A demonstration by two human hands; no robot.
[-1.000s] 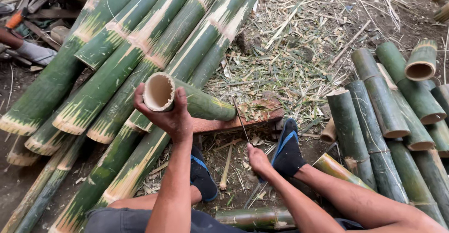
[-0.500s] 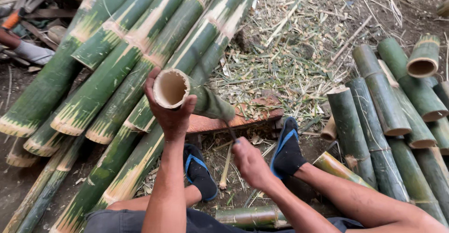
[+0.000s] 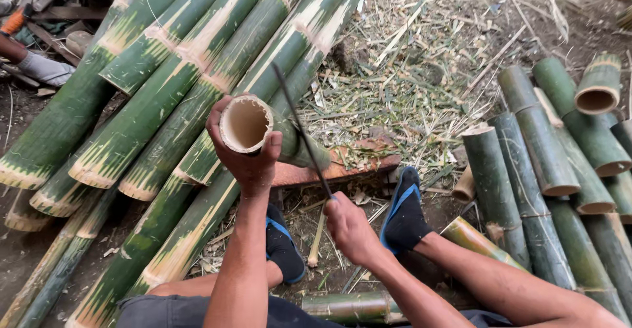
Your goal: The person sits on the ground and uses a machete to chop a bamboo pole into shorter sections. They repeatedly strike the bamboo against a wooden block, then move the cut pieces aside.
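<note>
My left hand [image 3: 242, 157] grips the open end of a short green bamboo section [image 3: 266, 132], holding it tilted with its hollow mouth toward me and its far end resting on a reddish wooden block [image 3: 352, 164]. My right hand [image 3: 349, 226] is closed around the handle of a long dark blade [image 3: 301, 129], which rises up and to the left beside the section. My feet in blue-edged black sandals [image 3: 403, 215] rest on the ground on either side of my right hand.
A stack of long green bamboo poles [image 3: 164, 91] lies on the left. Several cut bamboo sections [image 3: 546, 163] lie on the right. Dry leaves and shavings [image 3: 421, 64] cover the ground ahead. Another person's sleeve and tools [image 3: 39, 64] sit at the far left.
My left hand has raised and tilted the bamboo section's open end toward me. My right hand has lifted the blade so that it now points up beside the section.
</note>
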